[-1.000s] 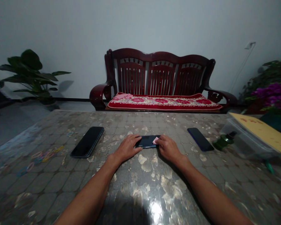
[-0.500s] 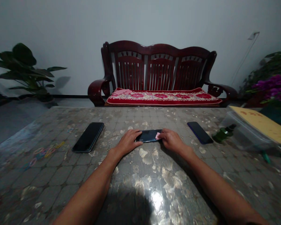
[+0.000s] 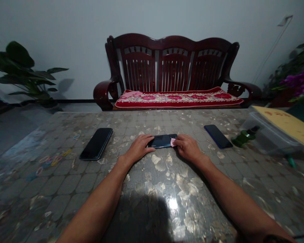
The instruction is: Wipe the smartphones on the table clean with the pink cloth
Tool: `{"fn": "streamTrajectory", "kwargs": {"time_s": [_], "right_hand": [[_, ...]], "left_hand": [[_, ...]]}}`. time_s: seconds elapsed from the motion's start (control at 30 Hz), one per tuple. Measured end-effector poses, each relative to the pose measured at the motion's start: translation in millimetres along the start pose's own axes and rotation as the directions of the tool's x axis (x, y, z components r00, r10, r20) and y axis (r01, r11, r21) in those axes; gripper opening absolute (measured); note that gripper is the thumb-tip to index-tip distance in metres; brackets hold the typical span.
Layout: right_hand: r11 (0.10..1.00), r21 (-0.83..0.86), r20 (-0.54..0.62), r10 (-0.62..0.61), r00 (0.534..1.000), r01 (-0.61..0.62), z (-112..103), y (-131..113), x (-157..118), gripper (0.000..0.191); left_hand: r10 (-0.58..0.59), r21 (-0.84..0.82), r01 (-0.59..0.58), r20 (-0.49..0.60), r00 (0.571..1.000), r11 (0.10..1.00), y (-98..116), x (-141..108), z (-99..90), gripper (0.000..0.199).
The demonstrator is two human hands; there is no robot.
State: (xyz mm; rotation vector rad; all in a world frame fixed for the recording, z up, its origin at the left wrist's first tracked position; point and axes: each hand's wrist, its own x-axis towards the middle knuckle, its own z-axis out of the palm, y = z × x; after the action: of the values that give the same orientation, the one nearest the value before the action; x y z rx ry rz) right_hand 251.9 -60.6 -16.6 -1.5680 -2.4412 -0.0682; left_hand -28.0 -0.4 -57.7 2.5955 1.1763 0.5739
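Note:
A dark glossy smartphone [image 3: 161,141] lies sideways on the patterned table, between my two hands. My left hand [image 3: 140,146] grips its left end, thumb along the near edge and fingers along the far edge. At the other end my right hand [image 3: 187,145] has its fingers closed on a small pink cloth [image 3: 172,141], which rests against the phone's surface. Part of the cloth is hidden under those fingers.
A black phone [image 3: 96,143] lies to the left, near loose rubber bands [image 3: 54,159]. On the right are another phone [image 3: 218,136], a green spray bottle [image 3: 245,136] and a clear plastic box [image 3: 267,135] under a yellow board [image 3: 286,123]. A wooden bench [image 3: 171,44] stands beyond the table.
The camera view has shifted slightly. More of the pink cloth now shows at the phone's right end. My left hand keeps its hold on the phone.

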Motion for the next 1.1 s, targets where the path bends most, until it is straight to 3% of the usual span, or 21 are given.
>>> {"fn": "streamTrajectory", "kwargs": {"time_s": [0.23, 0.47, 0.57, 0.77, 0.87, 1.1], "right_hand": [[0.988, 0.088, 0.009, -0.126, 0.992, 0.125, 6, -33, 16, 0.025], [0.998, -0.002, -0.020, 0.066, 0.998, -0.066, 1, 7, 3, 0.025], [0.996, -0.008, -0.034, 0.093, 0.995, -0.093, 2, 12, 1, 0.028], [0.994, 0.062, -0.022, -0.084, 0.996, 0.085, 11, -17, 13, 0.027], [0.989, 0.089, -0.021, -0.118, 0.993, 0.120, 10, -20, 14, 0.027], [0.996, 0.035, -0.039, 0.081, 0.996, -0.080, 4, 9, 3, 0.029]], "left_hand": [[-0.008, -0.006, 0.008, 0.008, 1.000, 1.000, 0, 0, 0.5, 0.056], [-0.009, -0.004, 0.009, 0.038, 0.999, 1.000, 2, 0, -4.6, 0.056], [-0.011, -0.009, 0.012, 0.063, 0.998, 1.000, 4, 0, -8.2, 0.056], [-0.011, -0.015, 0.012, 0.068, 0.998, 1.000, 2, 0, -7.2, 0.055], [-0.013, -0.025, 0.015, 0.067, 0.998, 1.000, 1, 0, -6.1, 0.054], [-0.019, -0.043, 0.022, 0.060, 0.998, 0.999, 0, 0, -6.8, 0.054]]}}
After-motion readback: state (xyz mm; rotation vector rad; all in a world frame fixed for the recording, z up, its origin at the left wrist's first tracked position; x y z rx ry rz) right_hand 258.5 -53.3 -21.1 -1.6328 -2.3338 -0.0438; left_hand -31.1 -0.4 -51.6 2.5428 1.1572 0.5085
